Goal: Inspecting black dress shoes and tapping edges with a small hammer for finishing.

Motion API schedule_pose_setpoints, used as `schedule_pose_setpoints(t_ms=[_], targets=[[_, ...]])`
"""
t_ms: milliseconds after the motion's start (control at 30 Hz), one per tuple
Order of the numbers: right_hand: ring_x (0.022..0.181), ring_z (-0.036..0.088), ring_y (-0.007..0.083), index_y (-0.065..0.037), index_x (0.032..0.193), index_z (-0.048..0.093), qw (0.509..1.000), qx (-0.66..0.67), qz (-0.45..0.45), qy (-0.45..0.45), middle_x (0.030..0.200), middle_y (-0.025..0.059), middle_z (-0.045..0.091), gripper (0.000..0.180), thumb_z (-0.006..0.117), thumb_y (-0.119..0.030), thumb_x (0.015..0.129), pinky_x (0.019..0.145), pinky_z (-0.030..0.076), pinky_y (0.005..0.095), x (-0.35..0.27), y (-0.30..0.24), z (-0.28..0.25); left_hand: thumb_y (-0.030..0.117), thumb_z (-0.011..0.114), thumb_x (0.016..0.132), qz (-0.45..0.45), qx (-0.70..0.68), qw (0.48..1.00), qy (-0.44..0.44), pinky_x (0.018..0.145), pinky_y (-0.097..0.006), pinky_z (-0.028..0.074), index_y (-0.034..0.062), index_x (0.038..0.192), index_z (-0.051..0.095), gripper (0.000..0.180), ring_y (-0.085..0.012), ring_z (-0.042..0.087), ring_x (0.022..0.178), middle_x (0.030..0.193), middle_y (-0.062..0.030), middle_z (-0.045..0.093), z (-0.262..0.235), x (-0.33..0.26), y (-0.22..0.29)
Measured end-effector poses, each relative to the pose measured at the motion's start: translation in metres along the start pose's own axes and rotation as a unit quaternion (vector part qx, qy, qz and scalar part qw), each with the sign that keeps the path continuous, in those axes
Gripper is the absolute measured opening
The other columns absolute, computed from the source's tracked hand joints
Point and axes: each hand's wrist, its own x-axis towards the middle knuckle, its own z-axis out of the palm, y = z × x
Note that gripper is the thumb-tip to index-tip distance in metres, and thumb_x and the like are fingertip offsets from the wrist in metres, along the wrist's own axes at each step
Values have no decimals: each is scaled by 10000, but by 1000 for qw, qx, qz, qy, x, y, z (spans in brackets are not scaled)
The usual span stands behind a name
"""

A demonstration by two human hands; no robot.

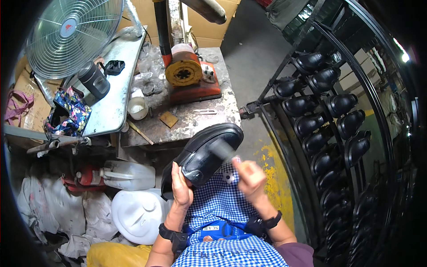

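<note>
A black shoe (200, 162) with a thick sole is tilted on its side above my lap, its toe pointing up and to the right. My left hand (181, 188) supports it at the heel end, fingers pressed to its side. Against the upper, my right hand (250, 180) is closed on a small greyish tool (223, 150), smeared by motion, so its kind is unclear. A blue checked apron (218, 193) covers my lap below the shoe.
On the worn bench (209, 122) ahead stand an orange machine (195, 84), a white cup (138, 108), a tan block (168, 119) and a thin blade (205, 111). A rack of black shoes (302, 107) lines the right. At left are a fan (69, 27) and white plastic jugs (138, 216).
</note>
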Motion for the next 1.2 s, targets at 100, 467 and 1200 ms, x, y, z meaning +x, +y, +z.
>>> schedule_pose_setpoints(t_ms=[100,467,1200], targets=[[767,557,174,-15,1238,482,966,-46,194,164,879,69,588,463,587,2,788,691,464,266,4,50,-19,344,344,948,1,64,998,-4,865,-282,409,-23,1130,519,446,-151,545,969,1069,-89,585,10,-8,10],[613,441,66,-26,1132,564,868,341,336,130,863,21,571,392,684,-85,764,556,383,205,-55,57,-103,207,649,796,109,441,846,-280,417,-296,297,-18,770,552,247,-134,354,439,509,-83,434,78,-1,-6],[1157,411,191,62,1308,349,645,114,430,621,1284,120,425,710,707,-193,750,1011,268,297,-220,118,-261,152,521,867,158,528,694,-463,568,-259,491,37,936,650,186,-160,632,600,768,-70,678,139,-10,-159]])
